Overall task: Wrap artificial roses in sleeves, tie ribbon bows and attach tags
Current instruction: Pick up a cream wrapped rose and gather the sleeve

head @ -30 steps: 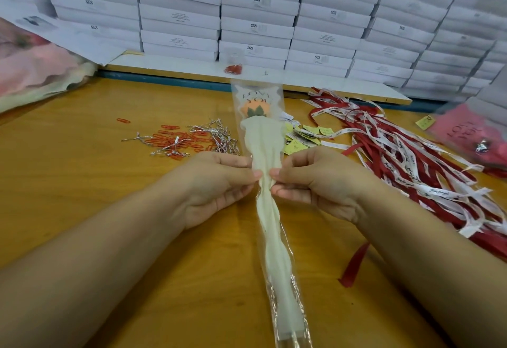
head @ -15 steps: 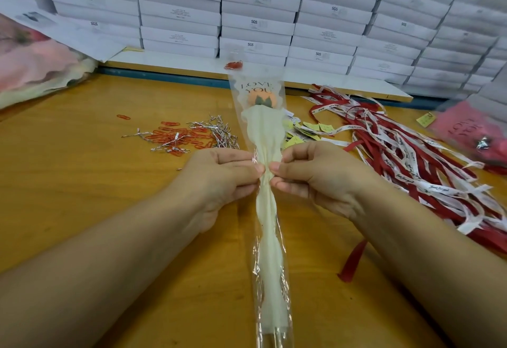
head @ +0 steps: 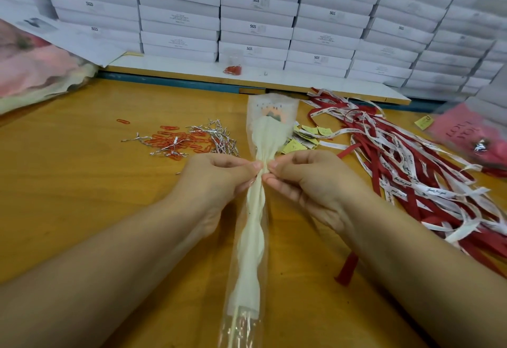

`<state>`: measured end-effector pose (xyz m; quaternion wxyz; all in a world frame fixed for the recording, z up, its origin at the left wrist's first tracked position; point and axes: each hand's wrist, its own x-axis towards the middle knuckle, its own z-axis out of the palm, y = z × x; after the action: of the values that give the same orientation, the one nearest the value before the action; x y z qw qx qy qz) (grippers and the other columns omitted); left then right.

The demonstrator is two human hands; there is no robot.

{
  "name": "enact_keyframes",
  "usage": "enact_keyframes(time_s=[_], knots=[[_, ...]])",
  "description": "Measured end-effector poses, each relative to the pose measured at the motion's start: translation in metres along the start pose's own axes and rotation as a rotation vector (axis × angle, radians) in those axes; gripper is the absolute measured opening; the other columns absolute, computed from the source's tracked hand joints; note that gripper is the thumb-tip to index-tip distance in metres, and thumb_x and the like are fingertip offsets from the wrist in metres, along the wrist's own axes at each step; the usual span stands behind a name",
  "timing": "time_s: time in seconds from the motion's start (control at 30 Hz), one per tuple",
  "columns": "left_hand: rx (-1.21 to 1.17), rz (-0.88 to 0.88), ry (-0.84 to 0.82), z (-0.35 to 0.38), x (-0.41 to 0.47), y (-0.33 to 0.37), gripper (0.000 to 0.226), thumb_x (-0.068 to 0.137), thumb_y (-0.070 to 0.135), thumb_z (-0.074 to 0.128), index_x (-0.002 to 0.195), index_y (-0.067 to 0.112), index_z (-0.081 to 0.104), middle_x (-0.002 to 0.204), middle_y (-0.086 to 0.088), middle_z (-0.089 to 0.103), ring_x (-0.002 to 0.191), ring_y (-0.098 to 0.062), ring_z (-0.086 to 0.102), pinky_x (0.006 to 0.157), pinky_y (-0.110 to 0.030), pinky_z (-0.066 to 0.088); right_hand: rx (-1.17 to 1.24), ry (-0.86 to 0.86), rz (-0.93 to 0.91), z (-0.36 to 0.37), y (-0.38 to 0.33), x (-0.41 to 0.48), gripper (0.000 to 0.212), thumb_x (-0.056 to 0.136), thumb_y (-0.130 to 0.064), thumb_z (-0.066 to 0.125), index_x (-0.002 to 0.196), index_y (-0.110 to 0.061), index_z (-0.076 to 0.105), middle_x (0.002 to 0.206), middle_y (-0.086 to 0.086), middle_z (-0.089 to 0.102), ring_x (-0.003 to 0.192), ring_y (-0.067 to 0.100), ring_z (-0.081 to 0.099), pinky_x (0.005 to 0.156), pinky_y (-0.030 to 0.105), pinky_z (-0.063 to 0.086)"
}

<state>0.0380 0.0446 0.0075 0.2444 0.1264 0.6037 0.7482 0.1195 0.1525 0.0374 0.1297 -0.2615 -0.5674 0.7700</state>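
L hand (head: 219, 180) & R hand (head: 310, 183) each pinch the long clear plastic sleeve w/ cream-wrapped artificial rose (head: 253, 238) at its narrow neck, fingertips curled tight from either side and nearly meeting. The sleeve runs lengthwise over the orange-brown wooden table (head: 82, 196), peach bloom (head: 271, 113) at the far end, stem end nearest the person. Can't tell if it's lifted or lying flat.

Just beyond the L hand is a scatter of red paper clips (head: 170, 140) mixed w/ silver wire twist ties (head: 218, 136). Small yellow paper tags (head: 308, 133) sit behind the R hand, partly hidden by the sleeve top. A heap of red & white printed ribbons (head: 411, 174) fills the right side, one red end under the R forearm. Stacked white cardboard boxes (head: 258, 18) wall off the back. Pink printed sleeves (head: 466, 133) lie far right.
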Motion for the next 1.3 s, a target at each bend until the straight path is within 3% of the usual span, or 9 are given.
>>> enact_keyframes(time_s=[0.13,0.23,0.5,0.67,0.97,1.17,1.3], knots=[[0.108,0.024,-0.025,-0.002,-0.001,0.001,0.019,0.077,-0.001,0.072,0.062,0.010,0.072,0.079,-0.015,0.072,0.066,-0.014,0.066,0.064,-0.019,0.058,-0.078,-0.003,0.001,-0.002,-0.003,-0.001,0.007,0.084,0.012,0.060,0.090,0.010,0.062,0.085,0.021,0.066,0.057,0.015,0.068,0.054,0.018,0.056],[0.101,0.022,-0.068,-0.001,-0.004,0.003,0.025,0.078,-0.005,0.070,0.060,0.013,0.072,0.075,-0.011,0.072,0.067,-0.013,0.067,0.062,-0.018,0.056,-0.098,-0.020,0.002,-0.003,-0.007,0.000,0.007,0.083,0.011,0.061,0.081,0.005,0.063,0.070,0.014,0.067,0.055,0.013,0.068,0.053,0.017,0.056],[0.124,-0.006,-0.068,0.000,-0.010,0.005,0.012,0.078,-0.003,0.071,0.072,0.008,0.070,0.065,-0.005,0.070,0.060,-0.013,0.069,0.055,-0.019,0.056,-0.218,-0.055,0.042,-0.008,-0.004,0.001,0.008,0.081,0.001,0.068,0.073,0.003,0.065,0.058,0.010,0.067,0.050,0.010,0.065,0.046,0.015,0.052],[0.207,0.024,-0.006,0.003,-0.010,0.004,0.010,0.079,0.000,0.072,0.076,0.010,0.071,0.078,-0.014,0.072,0.074,-0.024,0.068,0.075,-0.035,0.057,-0.342,-0.011,-0.072,-0.004,-0.002,0.000,0.010,0.085,0.000,0.066,0.076,0.003,0.068,0.058,0.009,0.066,0.050,0.009,0.064,0.047,0.015,0.050],[0.218,0.033,0.001,0.002,-0.007,0.005,0.011,0.077,0.001,0.074,0.074,0.011,0.071,0.058,0.000,0.067,0.053,-0.007,0.061,0.061,-0.024,0.056,-0.391,0.015,-0.176,0.000,0.004,0.001,0.010,0.086,-0.003,0.066,0.078,0.002,0.068,0.054,0.004,0.063,0.047,0.006,0.060,0.050,0.015,0.052],[0.208,0.051,0.018,0.004,-0.010,0.002,0.008,0.079,0.002,0.072,0.080,0.010,0.073,0.064,-0.004,0.067,0.064,-0.014,0.060,0.080,-0.036,0.055,-0.376,0.038,-0.116,0.001,0.005,0.001,0.014,0.087,-0.007,0.067,0.074,-0.002,0.067,0.053,0.002,0.060,0.044,0.006,0.054,0.046,0.016,0.046],[0.237,0.021,-0.037,0.007,-0.013,0.005,0.014,0.083,0.003,0.067,0.082,0.013,0.076,0.069,-0.008,0.067,0.066,-0.017,0.056,0.090,-0.047,0.051,-0.449,0.044,-0.153,-0.001,0.003,0.004,0.011,0.090,-0.008,0.063,0.081,-0.002,0.064,0.066,0.008,0.061,0.057,0.012,0.054,0.053,0.021,0.047]])
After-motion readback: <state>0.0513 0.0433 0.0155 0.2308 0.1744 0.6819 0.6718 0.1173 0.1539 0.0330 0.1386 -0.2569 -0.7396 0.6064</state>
